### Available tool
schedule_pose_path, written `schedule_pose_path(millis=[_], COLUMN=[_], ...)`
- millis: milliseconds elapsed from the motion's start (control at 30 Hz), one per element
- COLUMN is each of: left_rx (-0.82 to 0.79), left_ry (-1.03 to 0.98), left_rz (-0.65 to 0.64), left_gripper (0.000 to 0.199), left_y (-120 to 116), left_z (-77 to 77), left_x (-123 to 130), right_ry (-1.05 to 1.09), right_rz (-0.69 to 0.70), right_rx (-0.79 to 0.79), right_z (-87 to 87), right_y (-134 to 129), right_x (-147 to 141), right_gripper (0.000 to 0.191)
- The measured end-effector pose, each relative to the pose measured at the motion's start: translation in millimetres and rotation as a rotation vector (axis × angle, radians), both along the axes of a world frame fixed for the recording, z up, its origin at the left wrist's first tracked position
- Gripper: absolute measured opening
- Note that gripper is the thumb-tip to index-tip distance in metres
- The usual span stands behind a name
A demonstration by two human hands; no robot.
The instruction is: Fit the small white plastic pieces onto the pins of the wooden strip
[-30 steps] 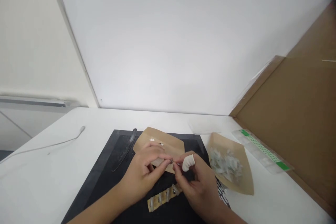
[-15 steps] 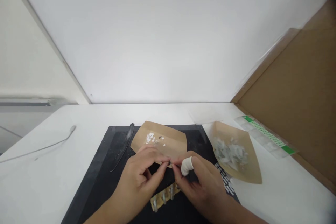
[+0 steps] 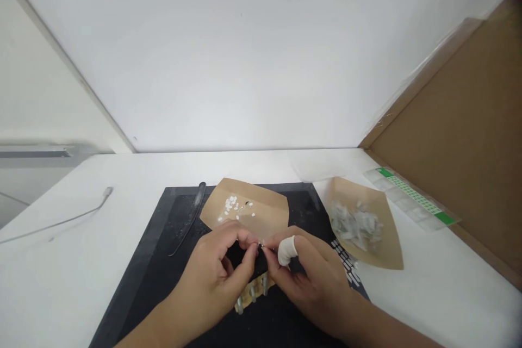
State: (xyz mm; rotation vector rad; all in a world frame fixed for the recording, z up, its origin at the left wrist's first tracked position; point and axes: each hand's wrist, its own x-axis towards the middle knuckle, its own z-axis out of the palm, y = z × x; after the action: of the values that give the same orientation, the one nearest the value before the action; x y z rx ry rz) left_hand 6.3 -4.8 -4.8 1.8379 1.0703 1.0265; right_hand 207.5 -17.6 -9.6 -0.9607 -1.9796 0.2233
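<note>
My left hand [image 3: 222,266] and my right hand [image 3: 312,277] meet over the middle of a black mat [image 3: 196,315], thumbs and forefingers pinched. Between the fingertips shows a tiny dark piece [image 3: 260,245] with a bright spot, too small to name. A white cover [image 3: 287,250] wraps one finger of my right hand. Just below the fingertips lies a yellowish strip [image 3: 246,300] holding several metallic, ring-like pieces, partly hidden by my right hand. Behind the hands, a brown paper tray [image 3: 269,204] carries small white oval bits [image 3: 231,203] and a dark speck.
A thin dark blade-like tool [image 3: 191,223] lies on the mat's left. At right are rows of white strips [image 3: 346,263], a brown paper tray [image 3: 393,244] of translucent scraps [image 3: 356,225], and a clear case [image 3: 411,198] with a green label. A grey cable [image 3: 77,222] lies left.
The whole view has shifted slightly, so the mat and trays sit a little higher in the picture. Both hands keep their pinch, the fingertips still close together.
</note>
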Motion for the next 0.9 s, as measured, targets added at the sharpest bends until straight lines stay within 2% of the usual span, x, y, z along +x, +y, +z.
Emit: schedule_pose_path(millis=[467, 633, 900], left_rx=[0.029, -0.122, -0.292], left_ry=[-0.005, -0.095, -0.177], left_rz=[-0.004, -0.036, -0.057], left_gripper=[0.013, 0.016, 0.023], left_y=[0.6, -1.0, -1.5], left_z=[3.9, 3.6, 1.9], left_x=[-1.9, -2.7, -4.2], right_ry=[0.031, 0.069, 0.305], right_rz=[-0.011, -0.01, 0.091], right_rx=[-0.129, -0.249, -0.498], right_z=[3.6, 7.3, 0.5], right_y=[0.1, 1.3, 2.9], right_x=[-1.0, 1.1, 2.3], right_gripper=[0.016, 0.01, 0.009])
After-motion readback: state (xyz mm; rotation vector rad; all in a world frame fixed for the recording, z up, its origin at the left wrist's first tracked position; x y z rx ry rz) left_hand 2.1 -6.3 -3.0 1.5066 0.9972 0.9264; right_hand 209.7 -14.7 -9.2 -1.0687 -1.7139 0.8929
